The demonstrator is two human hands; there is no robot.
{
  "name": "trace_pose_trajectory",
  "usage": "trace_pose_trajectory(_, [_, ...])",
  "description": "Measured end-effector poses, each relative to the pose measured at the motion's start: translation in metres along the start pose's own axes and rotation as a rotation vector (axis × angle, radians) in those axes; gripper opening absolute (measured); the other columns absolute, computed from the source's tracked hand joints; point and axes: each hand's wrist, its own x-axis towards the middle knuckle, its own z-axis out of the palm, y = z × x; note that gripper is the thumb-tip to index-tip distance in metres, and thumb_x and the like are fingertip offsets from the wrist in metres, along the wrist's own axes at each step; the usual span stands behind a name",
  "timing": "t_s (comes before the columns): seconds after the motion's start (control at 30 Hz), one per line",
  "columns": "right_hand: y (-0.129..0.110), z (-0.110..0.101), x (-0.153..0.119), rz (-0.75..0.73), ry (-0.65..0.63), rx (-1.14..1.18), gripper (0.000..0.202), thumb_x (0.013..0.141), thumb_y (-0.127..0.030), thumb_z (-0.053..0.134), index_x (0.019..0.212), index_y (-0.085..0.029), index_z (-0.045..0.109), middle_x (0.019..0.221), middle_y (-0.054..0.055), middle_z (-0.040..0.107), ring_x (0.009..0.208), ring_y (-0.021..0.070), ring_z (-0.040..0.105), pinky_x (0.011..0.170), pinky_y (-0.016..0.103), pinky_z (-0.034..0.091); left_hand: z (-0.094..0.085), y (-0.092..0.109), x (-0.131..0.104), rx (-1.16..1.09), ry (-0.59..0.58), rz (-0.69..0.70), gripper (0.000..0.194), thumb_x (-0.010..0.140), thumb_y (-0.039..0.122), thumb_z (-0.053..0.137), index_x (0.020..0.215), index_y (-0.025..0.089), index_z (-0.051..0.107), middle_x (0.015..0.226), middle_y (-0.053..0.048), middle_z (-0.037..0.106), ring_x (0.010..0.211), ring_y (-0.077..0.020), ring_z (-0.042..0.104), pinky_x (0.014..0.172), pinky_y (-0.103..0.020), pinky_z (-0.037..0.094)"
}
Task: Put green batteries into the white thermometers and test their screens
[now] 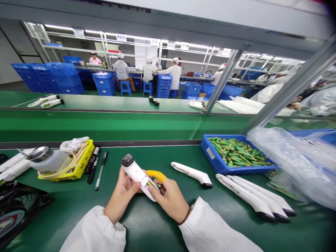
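Note:
A white handheld device (136, 175) with a black head is tilted over the green table. My left hand (122, 194) grips its upper part from the left. At the lower end, my right hand (169, 196) has its thumb by an open compartment, where a green battery (149, 183) shows. A yellow cover (156, 174) wraps one of the right fingers, and another green battery end peeks out under that hand. One white device (193, 174) lies just to the right, and several more (252, 196) lie side by side farther right.
A blue tray (214, 159) of green batteries stands at the right, beside clear plastic bags (294, 164). On the left are a yellow basket (85, 164), a metal-topped bottle (49, 161), pens (101, 170) and a black fan (21, 210). Co-workers sit beyond the green belt (105, 126).

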Motion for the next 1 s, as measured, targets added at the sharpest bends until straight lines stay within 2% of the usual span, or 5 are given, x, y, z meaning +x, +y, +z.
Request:
trace_pose_trajectory(0.17, [-0.004,-0.018,0.007,0.009,0.136,0.408,0.030,0.092,-0.044,0.047,0.094,-0.019,0.064,0.079,0.003,0.061,0.054,0.0099,0.046,0.055,0.026,0.039,-0.001,0.006,0.002,0.013,0.043,0.015,0.079,0.071,0.037,0.078,0.132,0.030,0.028,0.110,-0.010,0.067,0.097,-0.0293,0.067,0.072,-0.039,0.058])
trace_pose_trajectory(0.33, [-0.007,-0.020,0.010,0.040,-0.040,0.832,0.034,0.083,-0.047,0.062,0.104,-0.020,0.058,0.086,0.004,0.064,0.048,0.0072,0.049,0.056,0.027,0.044,-0.003,0.007,0.003,0.005,0.043,0.025,0.073,0.073,0.036,0.077,0.129,0.030,0.030,0.110,-0.011,0.068,0.097,-0.0293,0.067,0.071,-0.039,0.059])
trace_pose_trajectory(0.5, [-0.003,-0.009,0.000,0.059,0.108,0.435,0.027,0.075,-0.040,0.071,0.085,-0.018,0.059,0.063,-0.003,0.053,0.046,0.0079,0.042,0.046,0.022,0.034,-0.001,0.006,0.001,0.007,0.039,0.001,0.067,0.074,0.036,0.075,0.125,0.028,0.032,0.109,-0.011,0.068,0.098,-0.0292,0.067,0.071,-0.038,0.059])
trace_pose_trajectory(0.73, [-0.002,0.006,-0.006,-0.314,0.129,-0.198,0.037,0.087,-0.051,0.057,0.072,-0.017,0.055,0.064,-0.001,0.050,0.054,0.0113,0.043,0.052,0.024,0.034,0.003,-0.001,-0.003,0.006,-0.016,-0.041,0.067,0.074,0.034,0.076,0.124,0.027,0.032,0.106,-0.008,0.067,0.090,-0.0229,0.067,0.072,-0.033,0.058])
trace_pose_trajectory(1.0, [-0.009,-0.007,-0.005,-0.387,0.005,-0.107,0.016,0.093,-0.029,0.051,0.100,-0.018,0.062,0.098,0.008,0.057,0.088,0.0187,0.054,0.076,0.032,0.045,-0.010,0.005,0.003,-0.031,0.062,-0.008,0.064,0.078,0.035,0.072,0.128,0.027,0.033,0.112,-0.010,0.065,0.097,-0.0243,0.066,0.073,-0.033,0.059])
